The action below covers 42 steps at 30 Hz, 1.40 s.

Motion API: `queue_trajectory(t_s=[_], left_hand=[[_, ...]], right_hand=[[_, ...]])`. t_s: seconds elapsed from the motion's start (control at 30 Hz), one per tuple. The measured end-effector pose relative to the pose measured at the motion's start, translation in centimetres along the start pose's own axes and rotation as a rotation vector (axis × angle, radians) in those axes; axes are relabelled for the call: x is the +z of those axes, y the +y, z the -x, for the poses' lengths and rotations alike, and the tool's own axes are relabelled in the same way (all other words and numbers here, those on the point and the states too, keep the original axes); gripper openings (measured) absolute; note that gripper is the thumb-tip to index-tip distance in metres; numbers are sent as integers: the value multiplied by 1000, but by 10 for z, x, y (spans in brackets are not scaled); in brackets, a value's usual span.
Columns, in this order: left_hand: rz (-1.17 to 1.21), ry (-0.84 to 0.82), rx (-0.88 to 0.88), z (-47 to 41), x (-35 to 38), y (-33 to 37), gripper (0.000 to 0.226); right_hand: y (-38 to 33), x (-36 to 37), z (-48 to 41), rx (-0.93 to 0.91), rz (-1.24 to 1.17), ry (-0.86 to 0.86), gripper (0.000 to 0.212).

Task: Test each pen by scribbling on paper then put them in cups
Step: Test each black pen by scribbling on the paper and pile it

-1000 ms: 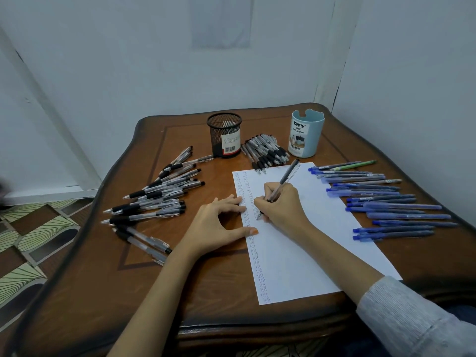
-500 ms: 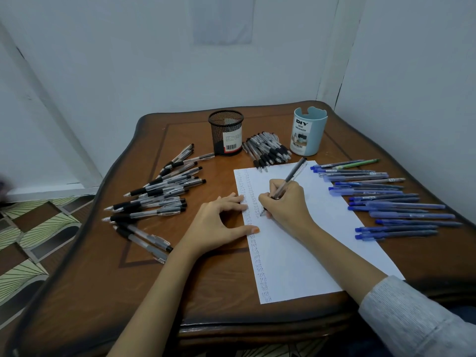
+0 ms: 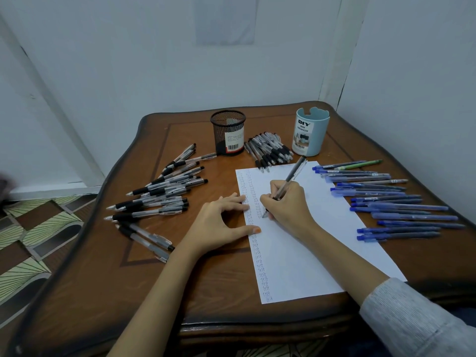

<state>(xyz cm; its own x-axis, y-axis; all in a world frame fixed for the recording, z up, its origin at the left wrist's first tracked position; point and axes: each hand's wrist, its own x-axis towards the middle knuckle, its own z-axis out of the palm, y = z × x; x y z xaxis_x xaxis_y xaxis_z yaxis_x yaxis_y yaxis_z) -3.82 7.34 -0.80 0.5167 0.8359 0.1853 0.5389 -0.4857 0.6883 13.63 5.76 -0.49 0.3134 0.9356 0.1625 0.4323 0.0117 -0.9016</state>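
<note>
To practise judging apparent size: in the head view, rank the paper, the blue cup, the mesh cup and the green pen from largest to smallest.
1. Paper.
2. Blue cup and mesh cup: they look alike, so unranked.
3. Green pen: long but thin, smallest by area.

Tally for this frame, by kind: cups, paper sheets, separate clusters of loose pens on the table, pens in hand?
Cups: 2 (black mesh cup, blue cup)
Paper sheets: 1
Pen clusters: 3 (left cluster, middle pile, right blue cluster)
Pens in hand: 1 (pen in right hand)
Total: 7
</note>
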Motion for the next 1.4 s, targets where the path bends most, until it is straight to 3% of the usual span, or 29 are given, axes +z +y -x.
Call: queue_trajectory(t_s=[0.23,0.4,0.47,0.63,0.87,1.03,1.3,1.4], left_hand=[[1,-4,-7,0,0,-1,60],[15,0,-6,1,-1,0,62],[18,1,-13,1,-2,0,62],[21,-5,-25,1,-2,1,59],[22,-10,-47,1,-3,4,58],[22,-11,-58,1,-2,3,57],[17,-7,-60,1,-3,4,56],[27,6,-43,1,-3,2,54]], right_hand=[[-2,2,-1,4,34,25,32],[-5,-8,-6,257,-436,15,32],[-6,-10,-6,264,-492,-1,24],[-4,-11,-5,249,-463,-37,31],[-4,-12,-4,180,-414,-76,21],[-4,-12,-1,121,-421,-80,34],[-5,-11,-2,143,-355,-97,35],[-7,-10,-9,250,-385,-119,33]])
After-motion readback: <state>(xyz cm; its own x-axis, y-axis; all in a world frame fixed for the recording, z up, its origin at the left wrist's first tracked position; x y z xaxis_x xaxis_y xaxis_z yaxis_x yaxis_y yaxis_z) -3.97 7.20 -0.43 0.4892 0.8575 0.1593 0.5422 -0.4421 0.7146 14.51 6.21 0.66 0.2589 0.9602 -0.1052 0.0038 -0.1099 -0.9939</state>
